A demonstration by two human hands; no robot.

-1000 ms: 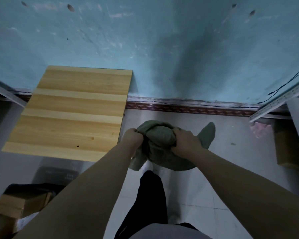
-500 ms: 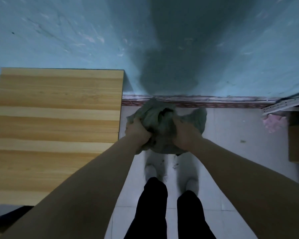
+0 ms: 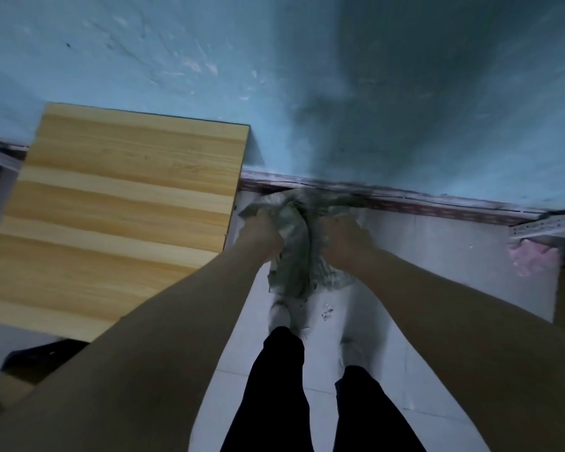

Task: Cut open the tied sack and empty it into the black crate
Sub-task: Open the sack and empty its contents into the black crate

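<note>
Grey sack (image 3: 294,256) hangs mid-frame, bunched between our left hand (image 3: 260,234) and right hand (image 3: 344,238). Both fists clench its cloth, probably to shake it empty; no crate is visible.

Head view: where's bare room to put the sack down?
The wooden tabletop, between the blue wall and the left arm, shows bare. So does the tiled floor between the skirting and the pink scrap. It is tight below the sack, held in left hand and right hand: both feet stand there.
</note>
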